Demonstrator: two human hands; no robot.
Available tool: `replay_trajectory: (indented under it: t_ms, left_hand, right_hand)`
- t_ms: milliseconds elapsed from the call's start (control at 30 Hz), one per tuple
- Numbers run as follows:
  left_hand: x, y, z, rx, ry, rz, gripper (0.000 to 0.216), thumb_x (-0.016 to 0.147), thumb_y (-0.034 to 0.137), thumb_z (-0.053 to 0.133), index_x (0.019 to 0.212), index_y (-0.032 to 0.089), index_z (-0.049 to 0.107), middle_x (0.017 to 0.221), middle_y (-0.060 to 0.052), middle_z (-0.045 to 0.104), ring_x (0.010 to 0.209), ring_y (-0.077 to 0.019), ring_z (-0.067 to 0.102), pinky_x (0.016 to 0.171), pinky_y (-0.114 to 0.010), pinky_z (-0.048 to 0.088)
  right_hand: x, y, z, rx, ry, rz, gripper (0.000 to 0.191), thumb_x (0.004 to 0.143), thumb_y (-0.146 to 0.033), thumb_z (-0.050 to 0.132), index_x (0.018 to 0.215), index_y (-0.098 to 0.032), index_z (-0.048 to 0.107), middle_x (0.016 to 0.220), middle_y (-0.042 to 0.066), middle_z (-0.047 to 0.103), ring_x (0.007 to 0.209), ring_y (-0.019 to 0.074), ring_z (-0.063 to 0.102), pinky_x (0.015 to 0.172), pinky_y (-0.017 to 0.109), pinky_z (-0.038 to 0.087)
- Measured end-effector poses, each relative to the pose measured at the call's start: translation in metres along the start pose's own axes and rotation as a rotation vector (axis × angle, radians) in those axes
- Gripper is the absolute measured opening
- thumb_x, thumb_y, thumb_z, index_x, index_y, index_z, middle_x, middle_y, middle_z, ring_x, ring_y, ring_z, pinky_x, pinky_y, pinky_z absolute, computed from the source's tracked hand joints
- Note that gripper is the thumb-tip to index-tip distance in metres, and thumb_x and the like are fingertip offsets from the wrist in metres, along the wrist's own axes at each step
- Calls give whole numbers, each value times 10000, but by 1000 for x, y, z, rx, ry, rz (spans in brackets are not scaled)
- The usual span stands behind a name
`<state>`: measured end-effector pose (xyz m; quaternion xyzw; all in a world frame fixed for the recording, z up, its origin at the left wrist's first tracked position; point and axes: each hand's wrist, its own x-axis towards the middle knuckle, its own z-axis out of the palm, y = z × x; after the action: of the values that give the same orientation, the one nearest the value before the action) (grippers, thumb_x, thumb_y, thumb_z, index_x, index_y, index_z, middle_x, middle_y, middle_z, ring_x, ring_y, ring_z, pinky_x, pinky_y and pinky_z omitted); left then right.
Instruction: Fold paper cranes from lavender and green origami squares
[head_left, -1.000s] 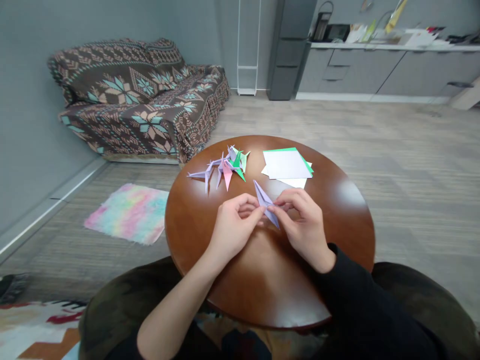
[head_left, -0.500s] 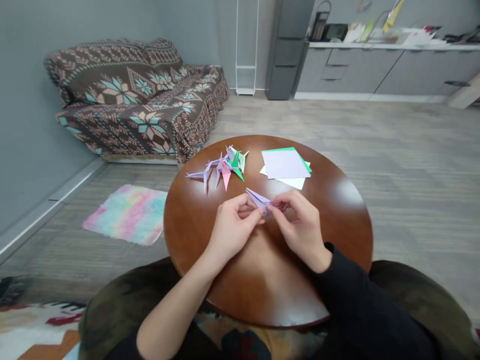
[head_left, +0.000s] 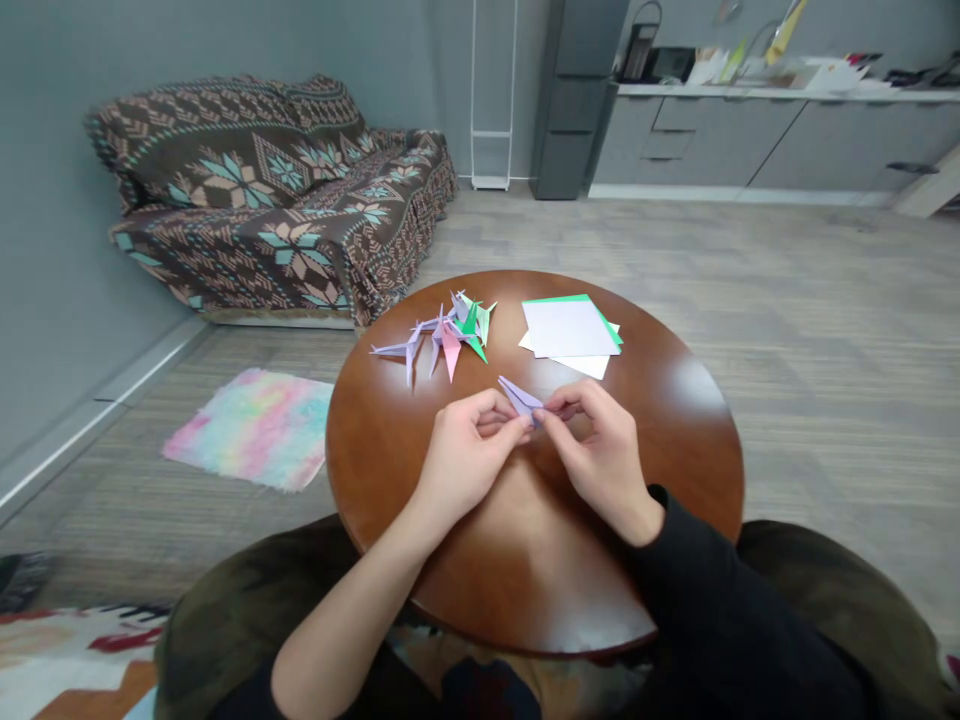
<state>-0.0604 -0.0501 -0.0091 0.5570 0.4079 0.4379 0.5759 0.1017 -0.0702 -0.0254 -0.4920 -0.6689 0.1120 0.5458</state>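
Observation:
My left hand (head_left: 466, 452) and my right hand (head_left: 600, 450) meet over the middle of a round brown wooden table (head_left: 390, 450). Both pinch a small folded piece of purple paper (head_left: 517, 395), whose pointed end sticks up and away from me between my fingertips. Farther back on the table lies a cluster of several finished folded paper figures (head_left: 450, 335) in purple, pink and green. To their right rests a small stack of square sheets (head_left: 570, 328), white on top with green beneath.
A sofa (head_left: 262, 190) under a patterned brown blanket stands at the back left against the grey wall. A pastel mat (head_left: 251, 425) lies on the floor left of the table. Grey cabinets (head_left: 750, 140) with a cluttered counter line the back right.
The lower point of the purple paper, visible below my fingers a second ago, is folded in or hidden. The piece tilted flatter and my hands shifted slightly away from me.

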Motion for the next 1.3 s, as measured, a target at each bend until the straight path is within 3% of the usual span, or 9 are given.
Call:
replay_trajectory:
  t_ms: [433, 867, 1067, 1300]
  left_hand:
    - [-2, -3, 0, 53, -11, 31, 197, 847, 339, 721, 764, 167, 672, 811, -54, 749, 844, -234, 764, 862, -390, 648]
    - [-3, 1, 3, 35, 5, 7, 192, 862, 305, 694, 739, 159, 674, 789, -30, 734, 790, -192, 753, 818, -347, 666]
    - [-2, 4, 4, -3, 7, -52, 149, 835, 268, 689, 738, 154, 695, 768, -27, 752, 710, -173, 741, 754, -310, 662]
    - [-2, 6, 2, -90, 39, -53, 197, 835, 287, 687, 717, 136, 730, 727, -29, 744, 629, -149, 712, 710, -287, 647]
  right_hand:
    - [-2, -2, 0, -25, -8, 23, 62, 919, -206, 638, 863, -230, 626, 817, 28, 682, 747, 191, 639, 725, 339, 528]
    - [-8, -10, 1, -126, 16, -28, 133, 884, -118, 637, 820, -232, 615, 783, 17, 694, 751, 202, 632, 718, 357, 464]
    - [-12, -14, 1, -316, 24, -180, 149, 884, -111, 633, 825, -231, 567, 776, 16, 685, 749, 201, 612, 724, 375, 406]
    - [-10, -21, -1, -463, 55, -370, 111, 896, -106, 675, 908, -206, 628, 817, 9, 739, 774, 196, 631, 854, 436, 384]
